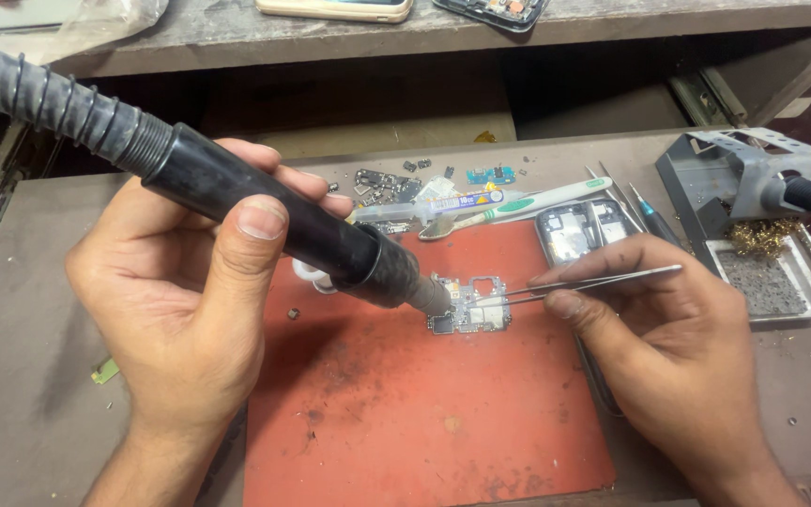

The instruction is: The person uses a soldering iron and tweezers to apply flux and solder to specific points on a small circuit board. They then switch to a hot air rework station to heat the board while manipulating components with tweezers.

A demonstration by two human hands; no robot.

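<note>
Your left hand (pixel 190 300) is clenched round the black hot-air handle (pixel 265 211), its nozzle (pixel 427 299) angled down almost onto the left end of the small circuit board (pixel 469 307), while your right hand (pixel 654 324) pinches a pair of steel tweezers (pixel 593 282) whose tips reach the board's right side. Held this close, the heat could scorch the board or loosen neighbouring parts you don't mean to lift, and a nudge from the tweezers might slide something out of place; the pictures can't show whether the tips actually grip a part. The corrugated hose (pixel 44 99) trails off past the desk's back left corner, so a tug there would swing the nozzle. The board lies flat near the middle of the red mat (pixel 405 413), toward its rear edge, irregular in outline, with silvery shields and a dark square chip at its left end. Just behind the mat rest a toothbrush (pixel 527 202), a syringe (pixel 429 208) and an opened phone frame (pixel 582 231), close enough to catch stray heat
</note>
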